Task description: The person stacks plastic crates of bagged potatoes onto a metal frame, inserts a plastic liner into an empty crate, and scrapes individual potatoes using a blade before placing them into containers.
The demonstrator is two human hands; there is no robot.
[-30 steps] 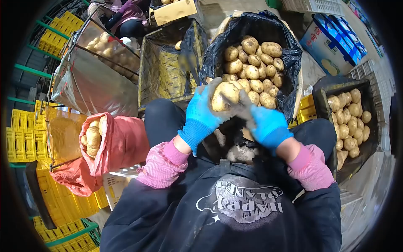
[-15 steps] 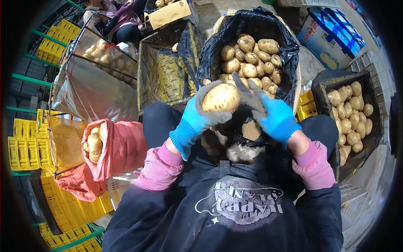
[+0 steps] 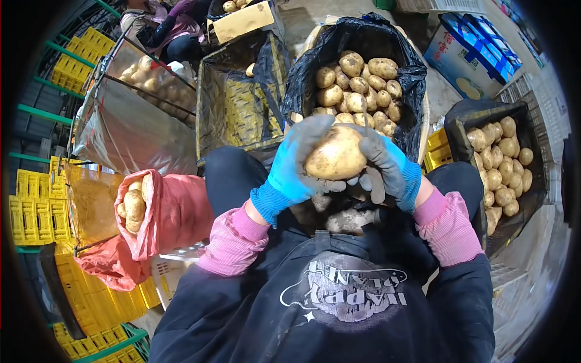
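Between my two gloved hands, above my lap, is one large pale potato (image 3: pixel 336 153). My left hand (image 3: pixel 296 162), in a blue glove with a grey palm, wraps round its left side. My right hand (image 3: pixel 388 163), gloved alike, curls against its right side, with fingers bent at the edge. Just beyond them stands a tub lined with black plastic (image 3: pixel 414 78), holding a heap of potatoes (image 3: pixel 357 91) with some soil on them.
Left of me sits a pink sack (image 3: pixel 181 206) with potatoes in its mouth. A yellow-lined crate (image 3: pixel 233 112) holds a single potato at its far end. On the right, a black-lined crate (image 3: pixel 535 133) contains several potatoes. A printed carton (image 3: pixel 457 63) stands behind it. Another person (image 3: pixel 169 27) sits far left.
The potato has shifted slightly right and nearer me. My right hand has come in from apart and now closes on its right side.
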